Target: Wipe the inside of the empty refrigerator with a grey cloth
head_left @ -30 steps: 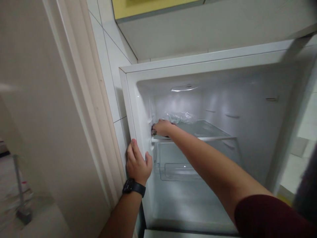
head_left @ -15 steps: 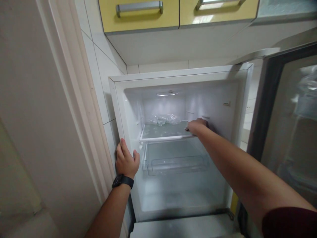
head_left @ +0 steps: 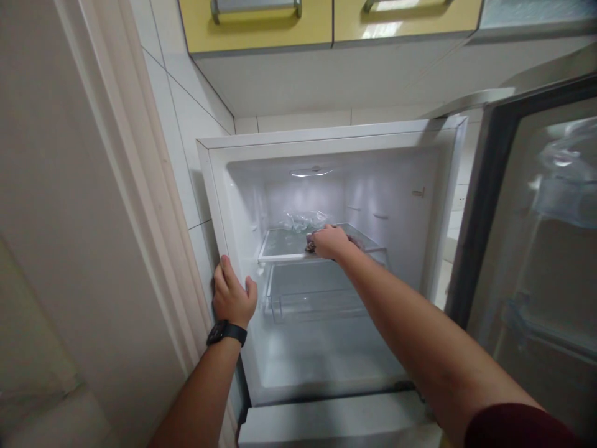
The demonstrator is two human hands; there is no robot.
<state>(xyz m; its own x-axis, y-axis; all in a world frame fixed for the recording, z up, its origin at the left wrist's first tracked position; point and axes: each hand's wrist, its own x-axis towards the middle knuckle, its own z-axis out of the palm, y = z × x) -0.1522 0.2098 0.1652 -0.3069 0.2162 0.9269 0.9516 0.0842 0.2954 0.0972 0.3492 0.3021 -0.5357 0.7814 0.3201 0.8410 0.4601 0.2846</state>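
My right hand (head_left: 330, 241) reaches into the fridge compartment and presses a dark, crumpled cloth (head_left: 310, 242) onto the upper glass shelf (head_left: 282, 244). Its fingers are wrapped round the cloth, which shows on both sides of the hand. Behind it, a clear crumpled plastic bag (head_left: 303, 220) lies at the back of that shelf. My left hand (head_left: 233, 294), with a dark watch on the wrist, rests against the left edge of the fridge (head_left: 215, 205). Its fingers are stretched out and its thumb stands apart; it holds nothing.
The fridge door (head_left: 504, 249) stands open on the right, with clear door bins (head_left: 566, 199). Below the upper shelf is a transparent drawer (head_left: 321, 303). Yellow cabinets (head_left: 261, 31) hang above the fridge. A door frame (head_left: 153, 205) stands close on the left.
My right hand has moved left along the upper shelf with the cloth, from the right side toward the middle. My left hand keeps its place on the fridge edge. The view has shifted slightly.
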